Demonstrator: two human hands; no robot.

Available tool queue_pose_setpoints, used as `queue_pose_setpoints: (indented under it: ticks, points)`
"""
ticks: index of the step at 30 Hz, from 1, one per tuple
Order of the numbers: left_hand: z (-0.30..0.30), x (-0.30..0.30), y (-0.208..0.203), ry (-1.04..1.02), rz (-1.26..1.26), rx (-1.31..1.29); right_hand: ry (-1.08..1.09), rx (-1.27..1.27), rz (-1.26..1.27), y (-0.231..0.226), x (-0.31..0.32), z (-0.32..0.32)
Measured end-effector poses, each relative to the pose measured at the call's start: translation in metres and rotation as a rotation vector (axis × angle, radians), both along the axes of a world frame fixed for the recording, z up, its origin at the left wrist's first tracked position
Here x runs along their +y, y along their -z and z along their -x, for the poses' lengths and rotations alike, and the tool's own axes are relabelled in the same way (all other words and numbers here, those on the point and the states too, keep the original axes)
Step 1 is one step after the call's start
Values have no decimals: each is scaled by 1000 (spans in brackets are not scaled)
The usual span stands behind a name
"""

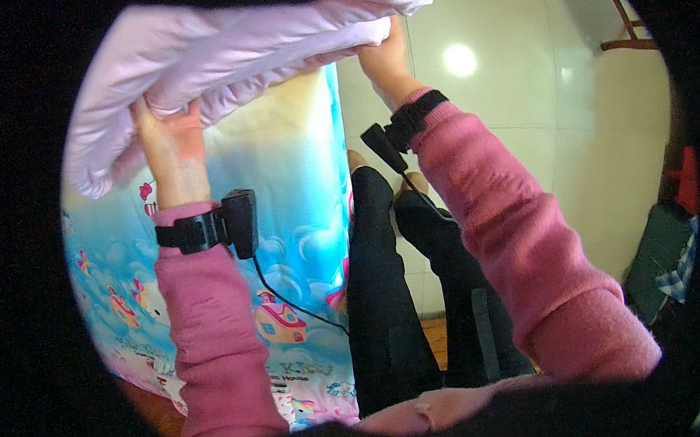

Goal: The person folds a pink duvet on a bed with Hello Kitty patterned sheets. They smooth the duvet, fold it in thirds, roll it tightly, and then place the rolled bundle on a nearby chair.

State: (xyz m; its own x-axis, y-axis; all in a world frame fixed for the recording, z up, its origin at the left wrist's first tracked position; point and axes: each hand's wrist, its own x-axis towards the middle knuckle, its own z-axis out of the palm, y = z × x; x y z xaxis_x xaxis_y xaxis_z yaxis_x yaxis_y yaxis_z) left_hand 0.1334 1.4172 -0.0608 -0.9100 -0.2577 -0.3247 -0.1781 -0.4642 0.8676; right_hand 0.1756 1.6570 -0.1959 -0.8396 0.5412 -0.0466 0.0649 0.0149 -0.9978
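Observation:
A pale lilac padded quilt (252, 48) stretches across the top of the view, folded in long, soft rolls. My left hand (174, 141) holds the quilt from its near side, palm turned up, with the fingers mostly hidden in the fabric. At the quilt's right end, my right hand (386, 57) is closed around the folded edge. Part of the quilt hangs over a blue printed bed sheet (288, 164) with cartoon figures, clouds and a small house. The far side of the quilt runs out of view.
My legs (383, 286) stand beside the bed's right edge, on a pale tiled floor (505, 105). A brown wooden frame (627, 44) is at the upper right. Dark green and red items (658, 249) lie at the right rim. Cables hang from both wrist straps.

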Motion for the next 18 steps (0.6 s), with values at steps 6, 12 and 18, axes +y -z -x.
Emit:
queue_pose_setpoints:
  ticks: [6, 12, 18]
  points:
    - [16, -28, -17, 13, 185, 104, -200, 54, -700, -50, 69, -4]
    - [-9, -9, 91, -182, 120, -190, -245, -201, -747, -9, 72, -5]
    - [-58, -57, 52, 171, 159, -180, -295, -145, -82, -38, 82, -46]
